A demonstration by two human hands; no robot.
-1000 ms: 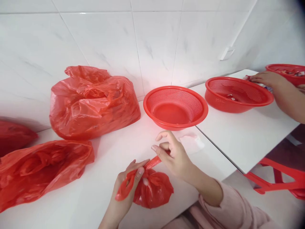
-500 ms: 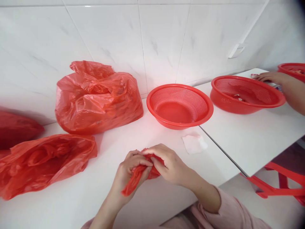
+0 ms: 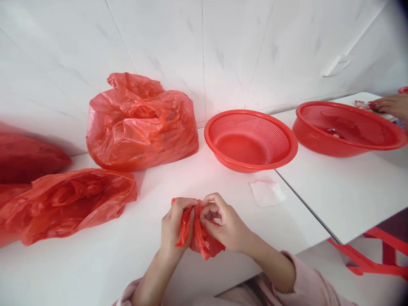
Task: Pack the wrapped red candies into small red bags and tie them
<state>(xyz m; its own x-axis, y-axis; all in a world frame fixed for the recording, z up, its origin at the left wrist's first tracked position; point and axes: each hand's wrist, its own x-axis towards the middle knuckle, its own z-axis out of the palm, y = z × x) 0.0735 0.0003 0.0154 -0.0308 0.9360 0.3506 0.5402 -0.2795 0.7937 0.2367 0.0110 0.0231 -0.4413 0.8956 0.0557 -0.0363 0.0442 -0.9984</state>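
Observation:
Both my hands are closed on a small red plastic bag (image 3: 207, 244), held just above the white table near its front edge. My left hand (image 3: 177, 223) grips the bag's left side, with a strip of it hanging between thumb and fingers. On the right, the fingertips of my right hand (image 3: 226, 223) pinch the gathered plastic. Whatever the bag contains is hidden. A white piece of paper or tissue (image 3: 266, 193) lies to the right of my hands. Behind it stands a red mesh basket (image 3: 251, 148) with nothing visible inside.
A large, full red bag (image 3: 140, 127) leans by the wall. An open red bag (image 3: 79, 199) lies left, with a darker red bag (image 3: 28, 161) behind. Another basket (image 3: 347, 146) holds small pieces; a person's hand (image 3: 393, 105) is beyond it. A red stool (image 3: 372, 259) stands right.
The red bag has been turned in my hands, and its strips now hang downward. My right fingers have curled into a tighter pinch. The view has swung slightly left.

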